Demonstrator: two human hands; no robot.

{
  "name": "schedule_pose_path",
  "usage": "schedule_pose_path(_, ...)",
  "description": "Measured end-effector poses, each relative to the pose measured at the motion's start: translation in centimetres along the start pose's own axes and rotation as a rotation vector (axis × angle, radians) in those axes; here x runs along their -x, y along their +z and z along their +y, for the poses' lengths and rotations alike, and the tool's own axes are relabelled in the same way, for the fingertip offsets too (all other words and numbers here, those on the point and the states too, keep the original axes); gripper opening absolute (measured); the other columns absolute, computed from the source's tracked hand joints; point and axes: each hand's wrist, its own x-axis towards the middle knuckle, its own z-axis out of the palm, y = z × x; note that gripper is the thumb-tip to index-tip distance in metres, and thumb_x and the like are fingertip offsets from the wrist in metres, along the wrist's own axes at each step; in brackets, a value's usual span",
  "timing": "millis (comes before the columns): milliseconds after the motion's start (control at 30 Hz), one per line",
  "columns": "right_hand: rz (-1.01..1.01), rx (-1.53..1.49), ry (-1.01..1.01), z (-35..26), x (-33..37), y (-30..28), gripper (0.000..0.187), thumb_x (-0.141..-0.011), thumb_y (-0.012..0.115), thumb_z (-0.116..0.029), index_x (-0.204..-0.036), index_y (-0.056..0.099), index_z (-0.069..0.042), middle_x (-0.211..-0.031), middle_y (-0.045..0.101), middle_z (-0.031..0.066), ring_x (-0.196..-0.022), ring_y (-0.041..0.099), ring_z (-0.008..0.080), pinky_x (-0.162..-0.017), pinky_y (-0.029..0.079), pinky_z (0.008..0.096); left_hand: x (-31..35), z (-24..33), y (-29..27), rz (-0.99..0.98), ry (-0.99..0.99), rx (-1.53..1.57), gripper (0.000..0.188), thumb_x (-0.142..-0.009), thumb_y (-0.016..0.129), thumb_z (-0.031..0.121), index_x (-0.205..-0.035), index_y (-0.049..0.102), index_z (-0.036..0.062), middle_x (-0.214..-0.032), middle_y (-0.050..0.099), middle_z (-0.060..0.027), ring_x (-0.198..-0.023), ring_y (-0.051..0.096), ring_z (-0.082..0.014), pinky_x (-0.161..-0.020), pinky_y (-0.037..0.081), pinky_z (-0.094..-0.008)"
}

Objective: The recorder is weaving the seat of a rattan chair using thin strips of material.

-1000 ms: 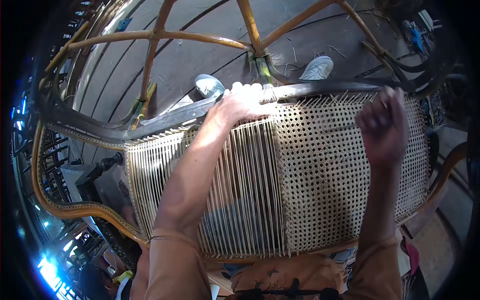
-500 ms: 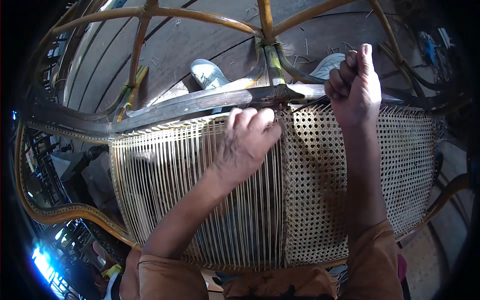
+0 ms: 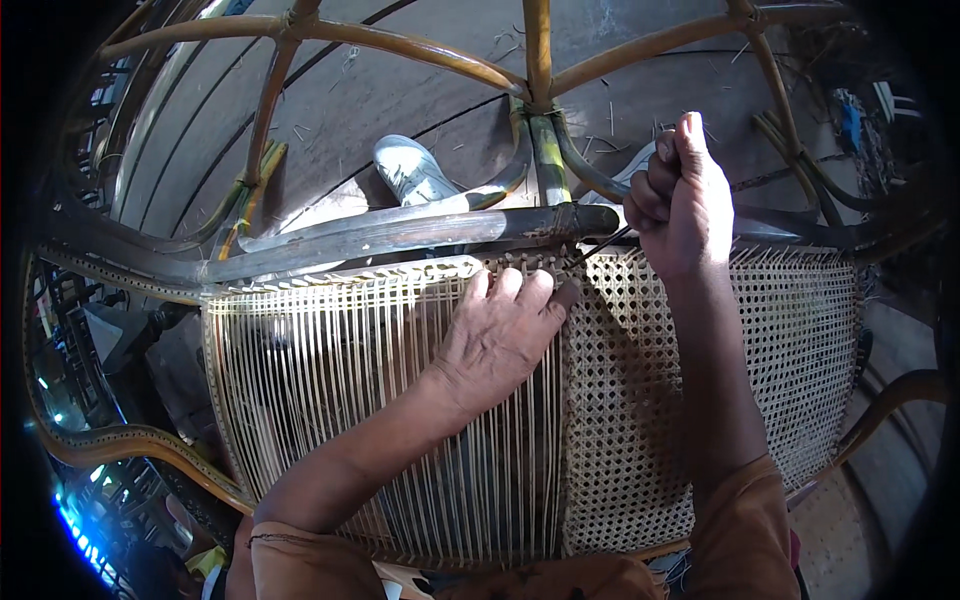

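A rattan seat frame holds a cane panel, with parallel pale cane strands (image 3: 300,380) on the left and finished open-hole cane weave (image 3: 620,420) on the right. My left hand (image 3: 505,325) lies over the strands by the far rail, its fingers bent and closed at the edge; whatever is between them is hidden. My right hand (image 3: 685,200) is a fist with the thumb up, closed round a thin dark awl-like tool (image 3: 607,244). Its handle is hidden in the fist, and its shaft slants down-left to the panel's edge, close to the left thumb.
Beyond the panel runs a thick dark rail (image 3: 370,235), with curved rattan struts (image 3: 420,50) further off. A light shoe (image 3: 412,170) rests on the plank floor (image 3: 400,110), which has scattered cane scraps. A curved rattan arm (image 3: 140,440) stands at the left.
My right fist has come down and left with the tool, whose shaft now shows more clearly. My left hand has shifted slightly right and down. The view has tilted a little.
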Motion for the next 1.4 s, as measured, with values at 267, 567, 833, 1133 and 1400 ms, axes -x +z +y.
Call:
schedule_pose_path(267,-0.041,0.178,0.041,0.0,0.3,1.5,0.035,-0.092,0.056,-0.04,-0.072,0.047,-0.013,-0.049,0.031,-0.0053,-0.038,0.028,0.0077,-0.037,0.022,0.024,-0.5,2.0,-0.2,-0.107,-0.153,-0.025,0.043,-0.083,0.049,0.009,-0.126,0.047,0.0049,-0.099,0.047,-0.0103,-0.09,0.049,-0.0248,-0.078,0.041,-0.043)
schedule_pose_path(567,-0.474,0.896,-0.27,1.2,2.7,3.7,0.045,-0.09,0.059,-0.042,-0.076,0.058,0.002,-0.061,0.05,0.0054,-0.06,0.047,0.0115,-0.059,0.043,0.0277,0.1,1.9,1.1,-0.019,-0.201,-0.054,0.034,-0.079,0.052,0.022,-0.108,0.047,0.0063,-0.097,0.042,-0.0073,-0.093,0.043,-0.0211,-0.089,0.035,-0.044)
schedule_pose_path(833,-0.199,0.752,-0.21,2.5,3.5,4.4,0.026,-0.094,0.053,-0.024,-0.084,0.06,-0.001,-0.066,0.055,0.0071,-0.057,0.05,0.0134,-0.055,0.044,0.0277,-0.1,1.6,1.1,-0.125,-0.182,0.013,0.031,-0.08,0.052,0.019,-0.109,0.05,0.007,-0.099,0.049,-0.0071,-0.098,0.047,-0.0218,-0.091,0.034,-0.0462)
schedule_pose_path(1133,-0.165,0.301,-0.319,-4.0,4.0,5.3,0.04,-0.096,0.047,-0.039,-0.067,0.042,-0.012,-0.05,0.026,-0.0046,-0.038,0.022,0.0066,-0.037,0.017,0.0252,-0.2,0.9,0.9,0.147,-0.112,0.021,0.03,-0.08,0.051,0.011,-0.11,0.052,0.0084,-0.091,0.053,-0.0052,-0.087,0.052,-0.0206,-0.077,0.04,-0.0398)
schedule_pose_path(1400,-0.029,0.133,-0.199,-1.6,0.9,-0.5,0.041,-0.097,0.043,-0.042,-0.069,0.041,-0.013,-0.049,0.023,-0.0044,-0.039,0.021,0.0082,-0.038,0.02,0.0251,-2.0,-0.2,-0.4,0.072,-0.096,0.033,0.039,-0.08,0.051,0.007,-0.119,0.056,0.011,-0.121,0.051,-0.0108,-0.109,0.047,-0.0312,-0.094,0.036,-0.0474)
